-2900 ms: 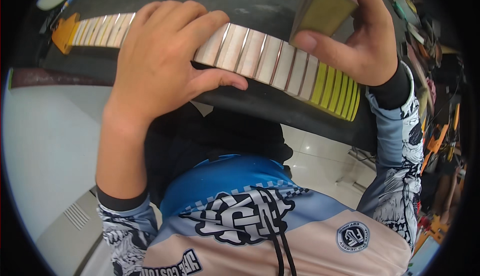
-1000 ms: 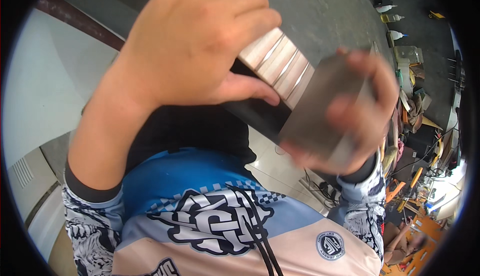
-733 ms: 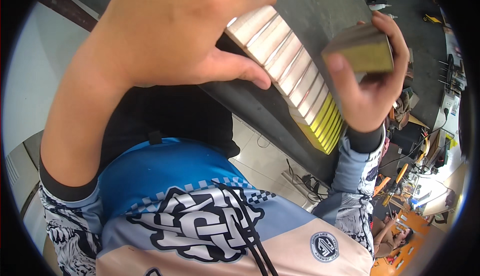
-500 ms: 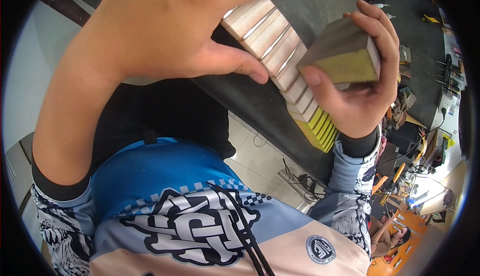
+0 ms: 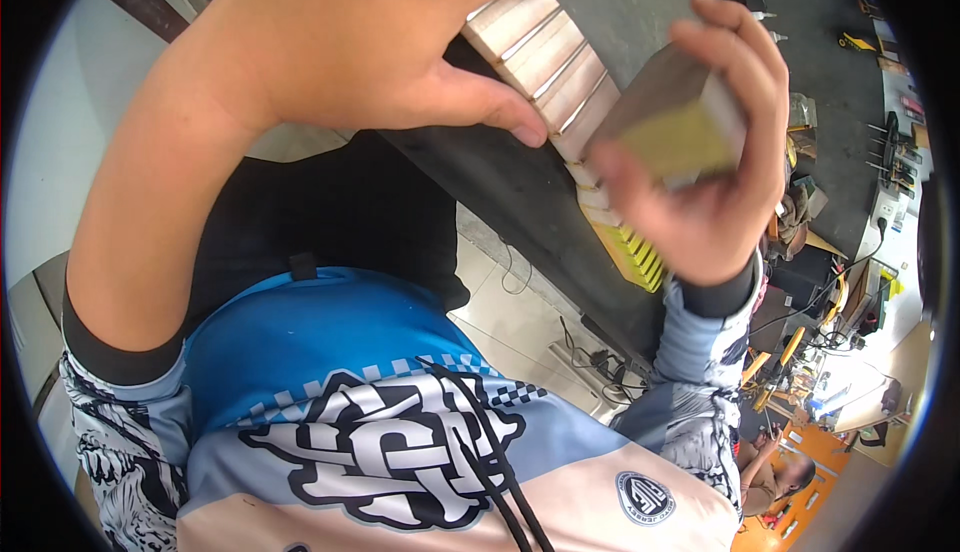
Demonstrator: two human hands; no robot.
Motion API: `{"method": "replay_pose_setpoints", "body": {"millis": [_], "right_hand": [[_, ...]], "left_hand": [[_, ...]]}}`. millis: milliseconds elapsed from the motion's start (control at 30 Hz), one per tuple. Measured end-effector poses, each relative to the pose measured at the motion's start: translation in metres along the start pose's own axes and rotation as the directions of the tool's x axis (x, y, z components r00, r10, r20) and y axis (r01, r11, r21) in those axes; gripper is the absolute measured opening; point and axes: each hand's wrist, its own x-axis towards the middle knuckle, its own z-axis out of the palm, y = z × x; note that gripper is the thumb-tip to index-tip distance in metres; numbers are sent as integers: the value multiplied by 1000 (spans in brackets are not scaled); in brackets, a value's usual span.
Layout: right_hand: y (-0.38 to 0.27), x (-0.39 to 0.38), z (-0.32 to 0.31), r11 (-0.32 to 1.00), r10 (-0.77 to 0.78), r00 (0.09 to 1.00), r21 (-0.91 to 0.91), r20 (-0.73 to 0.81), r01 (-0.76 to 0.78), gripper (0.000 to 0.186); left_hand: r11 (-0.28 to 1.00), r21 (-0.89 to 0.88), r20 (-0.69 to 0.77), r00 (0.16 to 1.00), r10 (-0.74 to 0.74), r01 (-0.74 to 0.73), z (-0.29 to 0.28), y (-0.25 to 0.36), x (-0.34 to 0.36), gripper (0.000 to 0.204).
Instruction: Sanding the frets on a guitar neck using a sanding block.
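My left hand [image 5: 370, 47] is closed over the upper end of a row of pale wooden slats [image 5: 575, 77], its thumb along the near edge. Dark, narrow gaps run between the slats. Farther down the row, several pieces show yellow edges [image 5: 632, 257]. My right hand [image 5: 695, 232] grips a block with a dark grey-brown face and a yellow side [image 5: 690, 142], which looks like a sanding block. Its lower left edge overlaps the slats in view; motion blur hides whether they touch. My left fingertips are out of sight.
Beneath the hands lies a dark grey worktop [image 5: 640, 7], its near edge running diagonally. Tools, a power strip [image 5: 885, 207] and black cables [image 5: 835, 337] crowd the right side. Another person [image 5: 765, 477] is at the lower right. Pale floor tiles [image 5: 500, 307] show below the worktop.
The block in my right hand has shifted slightly left and down and is now blurred. My left hand and the upper end of the slats have moved a little to the right.
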Motion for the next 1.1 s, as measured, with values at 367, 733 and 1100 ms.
{"method": "replay_pose_setpoints", "body": {"millis": [367, 733, 1100], "right_hand": [[-5, 20, -6, 979, -138, 966, 178, 218, 100, 76], [6, 12, -11, 1000, -29, 980, 10, 197, 27, 79], [-5, 14, -12, 995, -51, 979, 99, 198, 32, 79]], "left_hand": [[998, 52, -63, 998, 26, -23, 8, -1, -8, 60], [998, 61, -21, 999, 24, -23, 10, 3, 1, 57], [998, 62, -115, 993, 38, -31, 7, 2, -6, 55]]}}
